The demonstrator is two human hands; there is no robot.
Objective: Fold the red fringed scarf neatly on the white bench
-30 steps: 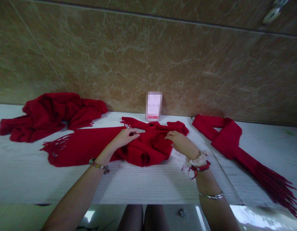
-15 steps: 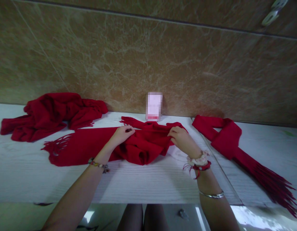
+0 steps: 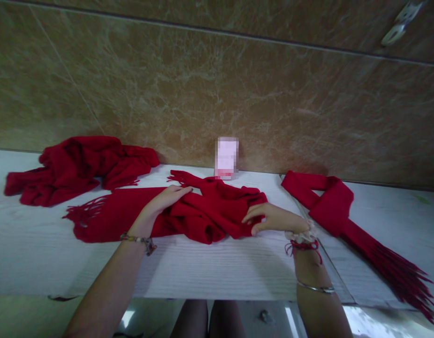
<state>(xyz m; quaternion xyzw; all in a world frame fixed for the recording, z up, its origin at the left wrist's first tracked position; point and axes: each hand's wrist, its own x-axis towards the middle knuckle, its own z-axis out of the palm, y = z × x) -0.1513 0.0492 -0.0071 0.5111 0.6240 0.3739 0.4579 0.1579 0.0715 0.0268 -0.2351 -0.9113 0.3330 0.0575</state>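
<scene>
A red fringed scarf (image 3: 209, 209) lies bunched in the middle of the white table, its left end flat with tassels spread out. My left hand (image 3: 171, 197) rests over the upper edge of this scarf, fingers stretched out along the cloth. At the scarf's right end is my right hand (image 3: 269, 218), palm down. Its thumb and fingers are apart and touch the folds near the lower right edge. Some of the left fingertips are hard to make out against the cloth.
A crumpled red scarf (image 3: 79, 166) lies at the back left. On the right is a folded red scarf (image 3: 331, 209) with long tassels reaching the front edge. A blurred pinkish-white object (image 3: 226, 157) stands against the marbled wall (image 3: 188, 84). A seam crosses the white table (image 3: 202, 272).
My right hand has come down from the scarf's upper right edge towards its lower edge, its fingers now apart. My left hand has shifted slightly left and its fingers have straightened.
</scene>
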